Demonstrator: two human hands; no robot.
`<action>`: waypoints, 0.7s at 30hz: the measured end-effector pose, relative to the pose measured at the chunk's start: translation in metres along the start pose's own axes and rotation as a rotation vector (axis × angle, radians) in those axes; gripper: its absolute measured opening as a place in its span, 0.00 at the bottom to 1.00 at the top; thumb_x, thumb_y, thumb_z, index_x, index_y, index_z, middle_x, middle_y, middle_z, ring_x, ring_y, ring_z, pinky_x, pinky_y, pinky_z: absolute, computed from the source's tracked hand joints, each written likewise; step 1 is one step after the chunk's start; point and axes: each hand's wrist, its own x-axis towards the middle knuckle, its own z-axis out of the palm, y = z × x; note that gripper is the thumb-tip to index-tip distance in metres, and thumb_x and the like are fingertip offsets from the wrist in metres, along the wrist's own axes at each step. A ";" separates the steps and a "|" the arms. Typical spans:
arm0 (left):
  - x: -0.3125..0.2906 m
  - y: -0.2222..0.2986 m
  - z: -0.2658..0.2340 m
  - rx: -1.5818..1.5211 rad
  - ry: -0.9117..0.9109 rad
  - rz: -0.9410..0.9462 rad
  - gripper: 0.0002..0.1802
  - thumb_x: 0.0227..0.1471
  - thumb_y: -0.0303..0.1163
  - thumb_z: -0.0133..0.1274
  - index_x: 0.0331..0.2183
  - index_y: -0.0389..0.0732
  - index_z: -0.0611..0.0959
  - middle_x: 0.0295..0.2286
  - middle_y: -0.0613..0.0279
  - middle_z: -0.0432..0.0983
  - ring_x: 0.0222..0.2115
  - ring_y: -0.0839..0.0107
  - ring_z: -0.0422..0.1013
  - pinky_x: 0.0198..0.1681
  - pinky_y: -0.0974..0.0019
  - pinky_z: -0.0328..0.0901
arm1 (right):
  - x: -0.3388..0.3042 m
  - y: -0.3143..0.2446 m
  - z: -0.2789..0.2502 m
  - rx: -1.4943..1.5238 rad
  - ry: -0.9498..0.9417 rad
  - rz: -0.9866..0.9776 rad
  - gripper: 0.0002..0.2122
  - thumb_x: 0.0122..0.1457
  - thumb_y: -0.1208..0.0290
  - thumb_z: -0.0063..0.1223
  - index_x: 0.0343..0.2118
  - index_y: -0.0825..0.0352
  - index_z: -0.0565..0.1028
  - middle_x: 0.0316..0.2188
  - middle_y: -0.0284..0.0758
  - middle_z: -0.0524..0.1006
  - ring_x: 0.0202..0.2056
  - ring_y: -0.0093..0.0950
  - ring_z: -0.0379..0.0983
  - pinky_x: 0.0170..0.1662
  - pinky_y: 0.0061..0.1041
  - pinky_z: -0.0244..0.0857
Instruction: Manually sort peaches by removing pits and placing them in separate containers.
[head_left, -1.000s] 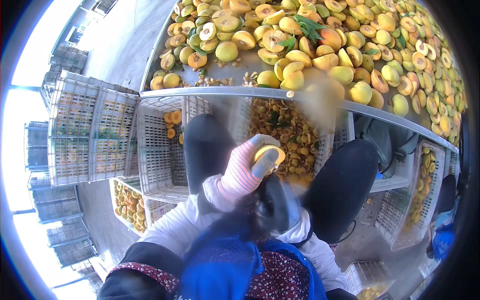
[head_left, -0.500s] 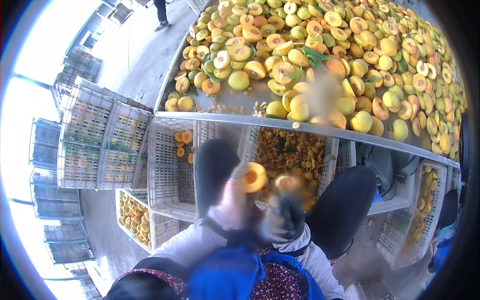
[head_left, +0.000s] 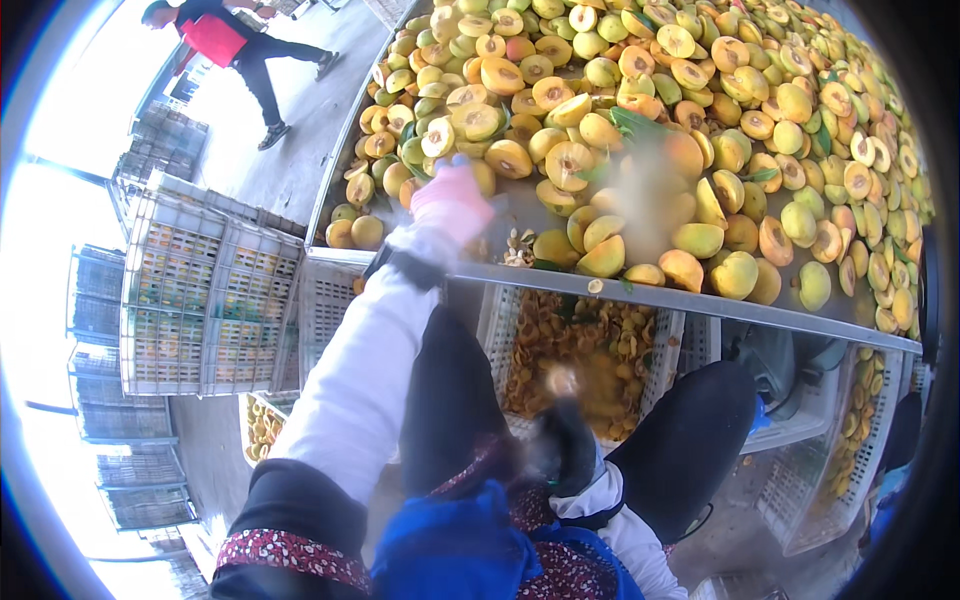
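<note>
My left hand (head_left: 452, 203), in a pinkish glove, reaches over the table's near edge among the yellow peach halves (head_left: 508, 158). Its fingers are at a yellow peach (head_left: 484, 178), but blur hides whether they grip it. Low between my knees, my right hand (head_left: 562, 450) wears a dark glove and is closed on a thing with a pale orange, round tip (head_left: 562, 380), too smeared to name. Below that tip sits a white crate (head_left: 668, 345) filled with brownish peach scraps (head_left: 575, 345).
The metal table's raised rim (head_left: 720, 312) runs across in front of me. Stacked white crates (head_left: 215, 290) stand at the left, and a crate with peach halves (head_left: 850, 430) at the right. A person in red and black (head_left: 235, 50) walks at the far left.
My left hand has moved from my lap up to the table, and the pitted peach half it held is gone from it. My right hand has stayed low. A person has come into view.
</note>
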 end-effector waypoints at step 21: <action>-0.167 0.013 0.001 -1.850 -0.511 0.130 0.23 0.60 0.45 0.42 0.45 0.34 0.72 0.30 0.61 0.73 0.30 0.76 0.67 0.34 0.74 0.62 | 0.007 -0.054 0.095 -0.634 0.177 -0.751 0.13 0.49 0.78 0.61 0.37 0.69 0.69 0.27 0.29 0.73 0.30 0.14 0.70 0.32 0.14 0.65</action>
